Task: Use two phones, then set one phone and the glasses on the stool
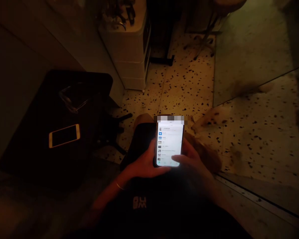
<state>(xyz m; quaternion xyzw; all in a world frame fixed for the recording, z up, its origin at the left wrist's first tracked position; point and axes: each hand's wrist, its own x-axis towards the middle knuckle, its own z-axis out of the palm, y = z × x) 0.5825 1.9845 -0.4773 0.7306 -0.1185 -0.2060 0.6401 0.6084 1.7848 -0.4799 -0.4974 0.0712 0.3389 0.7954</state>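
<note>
A lit smartphone (169, 143) with a white list screen sits upright in front of my lap in a dim room. My left hand (146, 162) wraps round its left edge and back, gripping it. My right hand (192, 158) cups the phone's right side, and its thumb lies across the lower part of the screen. A thin bracelet (120, 186) circles my left wrist. My knee shows just behind the phone.
A black chair seat (40, 146) at the left carries a second phone (64, 135), screen dark, and a clear plastic bag (73, 98). A white drawer unit (131, 49) stands behind. Speckled terrazzo floor (189, 79) spreads ahead; a mirror panel (259, 49) leans at the right.
</note>
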